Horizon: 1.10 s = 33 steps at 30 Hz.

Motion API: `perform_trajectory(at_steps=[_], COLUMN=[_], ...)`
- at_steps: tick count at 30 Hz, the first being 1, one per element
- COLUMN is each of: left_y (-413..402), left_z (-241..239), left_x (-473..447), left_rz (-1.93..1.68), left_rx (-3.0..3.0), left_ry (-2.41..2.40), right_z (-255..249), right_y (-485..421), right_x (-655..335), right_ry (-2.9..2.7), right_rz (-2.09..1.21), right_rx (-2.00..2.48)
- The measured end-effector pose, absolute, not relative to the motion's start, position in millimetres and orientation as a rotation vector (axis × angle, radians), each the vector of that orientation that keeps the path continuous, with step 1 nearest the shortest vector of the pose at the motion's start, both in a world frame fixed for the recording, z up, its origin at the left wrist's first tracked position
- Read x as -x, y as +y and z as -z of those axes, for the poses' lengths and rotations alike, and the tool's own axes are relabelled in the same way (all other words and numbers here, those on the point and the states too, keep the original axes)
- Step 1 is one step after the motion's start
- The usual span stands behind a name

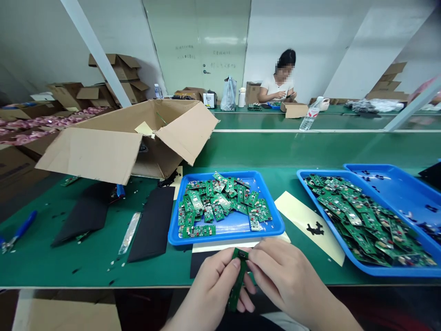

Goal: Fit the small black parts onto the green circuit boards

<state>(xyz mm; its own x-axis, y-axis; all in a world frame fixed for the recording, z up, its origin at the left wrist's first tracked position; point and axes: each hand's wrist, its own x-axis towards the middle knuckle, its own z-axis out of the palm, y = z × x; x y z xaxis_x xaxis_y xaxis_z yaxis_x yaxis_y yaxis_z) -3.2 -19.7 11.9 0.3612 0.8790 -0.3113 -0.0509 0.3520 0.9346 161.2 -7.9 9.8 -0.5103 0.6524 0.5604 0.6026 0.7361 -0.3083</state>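
Note:
My left hand [215, 285] and my right hand [284, 276] both pinch one narrow green circuit board [238, 278] at the table's near edge, held upright between them. Just beyond it sits a blue tray [237, 225] with several small green circuit boards heaped inside. A second blue tray [370, 269] to the right is piled with more green boards.
An open cardboard box [131, 138] lies on its side at the left. Black sheets [153, 223] and a blue-handled tool [19, 230] rest on the green table. A yellowish paper strip [303, 216] lies between the trays. Another person [279, 80] works at a far bench.

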Motion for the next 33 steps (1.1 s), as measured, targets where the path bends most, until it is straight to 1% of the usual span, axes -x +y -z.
perform_trajectory(at_steps=[19,25,33], left_y=[-17.8,-18.4,-18.1], left_z=[-9.2,-4.9,-10.0], left_x=[0.1,1.2,6.2], left_rz=[-0.821,-0.843,-0.706], left_rx=[-0.951,-1.009,-1.211], left_ry=[1.017,1.039,1.083], right_z=[-11.6,-14.0,-17.5], right_y=[-4.4,-2.3,2.2], right_x=[-158.6,-163.7,-166.8], right_ry=[-2.273,-2.281,-2.312], right_rz=[-0.023,-0.121,-0.010], right_rx=[0.953,1.015,0.987])
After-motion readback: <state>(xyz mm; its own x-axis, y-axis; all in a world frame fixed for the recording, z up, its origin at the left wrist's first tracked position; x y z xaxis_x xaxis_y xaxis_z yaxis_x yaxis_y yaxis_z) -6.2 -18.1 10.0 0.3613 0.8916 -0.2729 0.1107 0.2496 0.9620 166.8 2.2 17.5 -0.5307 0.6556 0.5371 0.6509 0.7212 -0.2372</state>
